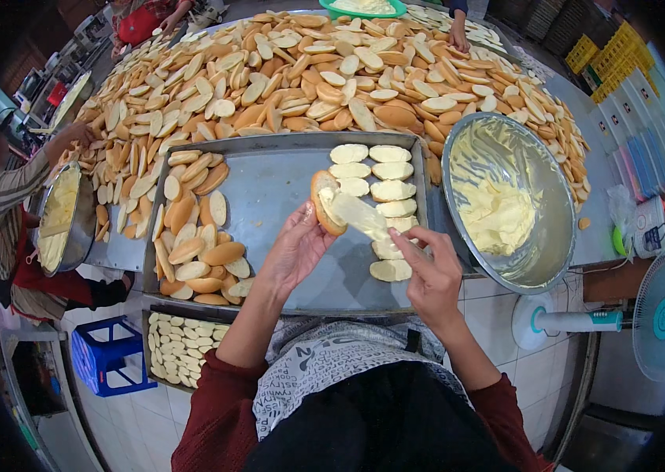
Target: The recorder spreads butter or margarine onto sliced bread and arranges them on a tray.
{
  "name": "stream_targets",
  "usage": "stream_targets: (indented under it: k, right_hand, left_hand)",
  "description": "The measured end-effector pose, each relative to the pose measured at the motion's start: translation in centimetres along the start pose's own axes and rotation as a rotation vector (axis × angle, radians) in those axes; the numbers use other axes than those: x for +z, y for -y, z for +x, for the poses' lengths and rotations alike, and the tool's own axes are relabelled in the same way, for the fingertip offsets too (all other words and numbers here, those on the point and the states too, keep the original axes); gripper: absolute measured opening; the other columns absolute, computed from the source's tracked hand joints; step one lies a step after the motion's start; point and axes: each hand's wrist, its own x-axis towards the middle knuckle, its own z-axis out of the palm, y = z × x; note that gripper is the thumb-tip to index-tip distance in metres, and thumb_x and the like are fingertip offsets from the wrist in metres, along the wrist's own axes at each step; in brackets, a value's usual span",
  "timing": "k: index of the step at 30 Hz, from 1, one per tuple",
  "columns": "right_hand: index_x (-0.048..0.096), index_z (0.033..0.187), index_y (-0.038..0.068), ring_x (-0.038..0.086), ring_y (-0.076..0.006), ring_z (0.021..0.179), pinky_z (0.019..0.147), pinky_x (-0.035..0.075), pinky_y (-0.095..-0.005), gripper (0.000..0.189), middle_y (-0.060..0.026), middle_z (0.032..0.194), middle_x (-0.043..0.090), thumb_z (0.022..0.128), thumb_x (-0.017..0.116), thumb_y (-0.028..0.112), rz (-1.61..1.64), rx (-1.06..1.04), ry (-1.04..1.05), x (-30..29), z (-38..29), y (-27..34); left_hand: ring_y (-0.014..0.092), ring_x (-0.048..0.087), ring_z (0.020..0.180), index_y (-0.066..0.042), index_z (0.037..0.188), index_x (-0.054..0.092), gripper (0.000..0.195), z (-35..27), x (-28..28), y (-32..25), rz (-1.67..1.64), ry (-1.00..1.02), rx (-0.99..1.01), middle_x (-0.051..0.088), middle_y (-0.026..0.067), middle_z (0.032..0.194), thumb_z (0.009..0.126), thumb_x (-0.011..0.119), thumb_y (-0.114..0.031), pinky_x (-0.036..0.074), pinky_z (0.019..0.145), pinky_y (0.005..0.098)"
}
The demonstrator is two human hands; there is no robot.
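Observation:
My left hand (297,248) holds an oval bread slice (324,203) with its cut face up, above the metal tray (285,302). In my right hand (434,270) is a spatula (362,217) coated in pale yellow cream, its blade against the slice. Cream-covered slices (391,190) lie in two columns at the tray's right side, the left column shorter. Uncoated bread slices (188,215) are heaped at the tray's left. Right of the tray stands a metal bowl (562,236) of pale yellow cream (495,221).
Beyond the tray a large heap of bread slices (309,76) covers much of the table. Another cream bowl (81,227) stands at left, beside a person (8,194). Other people's hands reach the heap. Below are a blue stool (108,354) and a filled tray (182,348); a fan (663,315) stands right.

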Motion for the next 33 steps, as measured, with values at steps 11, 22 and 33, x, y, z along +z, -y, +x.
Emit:
stream_targets:
  k: [11, 22, 33]
  right_hand:
    - [0.070, 0.110, 0.016, 0.057, -0.0239, 0.082, 0.063, 0.049, -0.0332, 0.059, -0.0043, 0.098, 0.060, 0.058, 0.058, -0.010, -0.112, -0.195, -0.058, 1.0, -0.8, -0.7]
    - [0.070, 0.111, 0.016, 0.055, -0.0249, 0.081, 0.072, 0.047, -0.0334, 0.057, -0.0056, 0.098, 0.060, 0.065, 0.056, -0.014, -0.034, 0.128, -0.167, 3.9, 0.0, -4.3]
    - [0.069, 0.112, 0.013, 0.053, -0.0152, 0.078, 0.071, 0.045, -0.0255, 0.044, -0.0058, 0.099, 0.060, 0.077, 0.060, -0.012, 0.163, 0.401, -0.309, -0.6, -4.7, -5.3]
  left_hand:
    - [0.021, 0.050, 0.119, -0.008, 0.140, 0.030, 0.051, -0.2, -0.7, 0.2, 0.037, -0.009, -0.021, 0.047, 0.0117, 0.132, 0.096, 0.050, -0.025, 0.048, 0.097, 0.0322]
    - [0.020, 0.052, 0.117, -0.008, 0.139, 0.031, 0.050, -0.6, -0.6, 1.3, 0.039, 0.080, -0.110, 0.045, 0.0082, 0.132, 0.095, 0.052, -0.019, 0.048, 0.097, 0.0327]
    - [0.011, 0.057, 0.093, -0.005, 0.107, 0.047, 0.044, -0.6, -4.6, 3.2, 1.022, 0.238, -0.280, 0.058, 0.0037, 0.102, 0.074, 0.076, -0.008, 0.049, 0.080, 0.0268]
